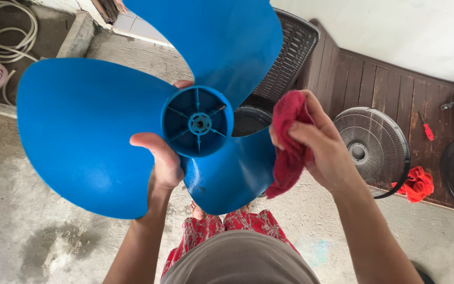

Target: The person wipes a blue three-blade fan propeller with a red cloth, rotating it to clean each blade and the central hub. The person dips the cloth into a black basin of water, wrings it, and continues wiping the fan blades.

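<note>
A blue three-bladed plastic fan blade (85,131) is held up in front of me, its ribbed hub (197,122) facing the camera. My left hand (163,162) grips it at the hub, thumb on the near side and fingertips showing behind. My right hand (319,144) is closed on a dark red cloth (290,144), which presses against the edge of the lower blade (232,176). The upper blade (222,42) rises toward the top of the view.
A round wire fan grille (377,152) lies on the concrete floor to the right, beside a red rag (419,184) and a red-handled screwdriver (426,129) on a dark wooden platform. A black woven basket (295,47) stands behind the blade. Coiled hose (6,31) lies top left.
</note>
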